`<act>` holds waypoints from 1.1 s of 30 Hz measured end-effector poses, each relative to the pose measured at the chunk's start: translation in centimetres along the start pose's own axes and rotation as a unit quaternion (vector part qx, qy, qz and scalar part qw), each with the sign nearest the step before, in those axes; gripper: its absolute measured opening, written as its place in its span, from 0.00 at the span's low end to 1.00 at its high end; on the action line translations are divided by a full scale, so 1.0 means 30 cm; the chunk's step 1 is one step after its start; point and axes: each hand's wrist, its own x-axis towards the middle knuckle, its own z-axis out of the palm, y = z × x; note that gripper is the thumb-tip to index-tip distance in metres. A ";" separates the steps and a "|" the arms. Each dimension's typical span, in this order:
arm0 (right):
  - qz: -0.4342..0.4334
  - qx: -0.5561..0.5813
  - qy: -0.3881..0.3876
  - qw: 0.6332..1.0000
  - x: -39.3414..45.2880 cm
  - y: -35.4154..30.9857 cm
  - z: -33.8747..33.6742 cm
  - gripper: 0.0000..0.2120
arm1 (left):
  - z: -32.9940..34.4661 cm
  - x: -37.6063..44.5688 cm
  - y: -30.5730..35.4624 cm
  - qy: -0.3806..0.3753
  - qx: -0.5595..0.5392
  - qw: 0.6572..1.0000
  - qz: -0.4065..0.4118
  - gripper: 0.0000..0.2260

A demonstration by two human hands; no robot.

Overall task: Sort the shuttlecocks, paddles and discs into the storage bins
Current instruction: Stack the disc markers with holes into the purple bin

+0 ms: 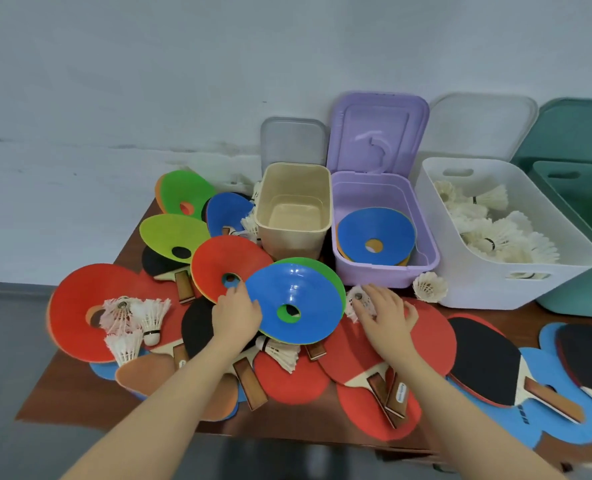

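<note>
The left hand [236, 315] gripped the edge of a blue disc [294, 308] that sat on a green one near the middle of the tabletop [80, 386]. Its fingers were curled round the rim. The right hand [386, 311] lay just beside it, fingers curved over a shuttlecock [357, 301] resting on a red paddle [422, 344]; whether they had truly closed on it I could not tell.

The discs looked thin, light and bendy, so taking one by the rim seemed right, though stacked ones might have lifted together. The shuttlecocks looked very light and easily crushed at the feathers; the cork end seemed the safer place to pinch. The paddles looked stiff and heavier, best taken by the wooden handle.

Along the far edge stood the bins: a beige bin [293, 209] holding nothing visible, a purple bin [384, 233] with a few discs inside, a white bin [502, 233] with many shuttlecocks, and a green bin [578, 237] at the far right corner, whose contents were out of sight. Lids leaned behind them against the wall.

Much remained unsorted. More discs were heaped toward the far left corner, three shuttlecocks [132, 323] lay on a large red disc [80, 306] at the left edge, and one loose shuttlecock [429, 285] lay against the white bin. Paddles overlapped along the near edge, partly buried under discs, so pulling one out could have dragged its neighbours.
</note>
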 end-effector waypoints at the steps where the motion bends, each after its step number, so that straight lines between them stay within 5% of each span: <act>1: -0.014 -0.022 -0.007 1.000 -0.005 -0.011 0.013 0.29 | 0.008 -0.002 -0.006 -0.009 0.020 1.000 0.009 0.16; 13: 0.004 0.084 -0.056 0.995 0.045 -0.108 0.091 0.19 | 0.065 0.036 0.013 -0.040 0.133 0.989 0.053 0.29; 19: 0.014 0.176 -0.048 0.983 0.017 -0.114 0.093 0.24 | 0.054 0.053 0.001 -0.027 0.015 0.997 0.073 0.30; 33: -0.118 0.226 -0.022 0.967 -0.035 -0.187 0.004 0.28 | -0.053 -0.053 -0.065 0.173 -0.167 0.961 0.139 0.26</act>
